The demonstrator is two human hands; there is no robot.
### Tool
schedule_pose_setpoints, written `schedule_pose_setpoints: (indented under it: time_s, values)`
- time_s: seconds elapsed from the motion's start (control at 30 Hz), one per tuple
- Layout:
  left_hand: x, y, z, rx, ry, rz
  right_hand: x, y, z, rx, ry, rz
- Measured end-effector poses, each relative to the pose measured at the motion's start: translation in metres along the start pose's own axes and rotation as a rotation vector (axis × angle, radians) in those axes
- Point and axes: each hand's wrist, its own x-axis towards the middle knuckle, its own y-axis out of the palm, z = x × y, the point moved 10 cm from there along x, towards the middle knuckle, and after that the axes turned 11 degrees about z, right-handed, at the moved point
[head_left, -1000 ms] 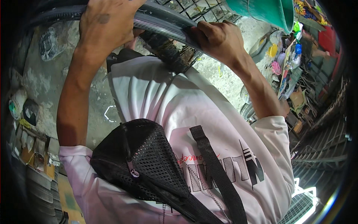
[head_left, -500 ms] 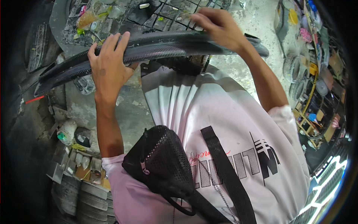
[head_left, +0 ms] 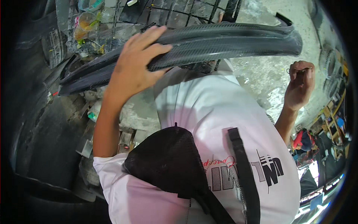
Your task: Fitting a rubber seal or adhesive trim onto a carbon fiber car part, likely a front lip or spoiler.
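A long, curved black strip with a carbon-fibre weave (head_left: 227,43), shaped like a car spoiler or lip, stretches across in front of my body. My left hand (head_left: 136,59) grips it left of its middle, fingers over the upper side and thumb at the lower edge. Off the strip's right end, nearer to me, my right hand (head_left: 302,86) is raised and apart from it. Its fingers are curled around something small and dark (head_left: 297,72), too hidden to name.
Beyond the strip is a grid of dark metal bars (head_left: 171,16), with clear plastic cups (head_left: 85,24) at its left. A black bag (head_left: 166,155) hangs on my chest. Pale concrete floor (head_left: 257,80) shows at right. A person in red (head_left: 299,140) is farther off at right.
My right hand has left the area above the strip and moved right and nearer, past its end. The view has shifted, so the strip and left hand appear farther right.
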Motion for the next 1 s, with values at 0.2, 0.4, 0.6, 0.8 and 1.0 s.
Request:
schedule_pose_setpoints:
  time_s: [0.2, 0.4, 0.6, 0.8, 1.0]
  values:
    - [-0.069, -0.02, 0.051, 0.054, -0.25, -0.015, 0.017, -0.014, -0.019, -0.057, 0.025, 0.072]
    - [-0.018, 0.002, -0.011, 0.052, -0.13, -0.09, 0.056, 0.008, -0.02, 0.003, -0.046, 0.237]
    - [0.02, 0.018, -0.051, 0.124, -0.023, -0.092, 0.065, 0.052, 0.006, -0.193, -0.122, 0.29]
    - [-0.039, 0.006, -0.005, 0.206, -0.151, -0.14, 0.071, 0.066, 0.01, -0.253, -0.138, 0.319]
    - [-0.07, 0.013, 0.012, 0.264, -0.213, -0.265, 0.068, 0.066, -0.02, -0.266, -0.096, 0.285]
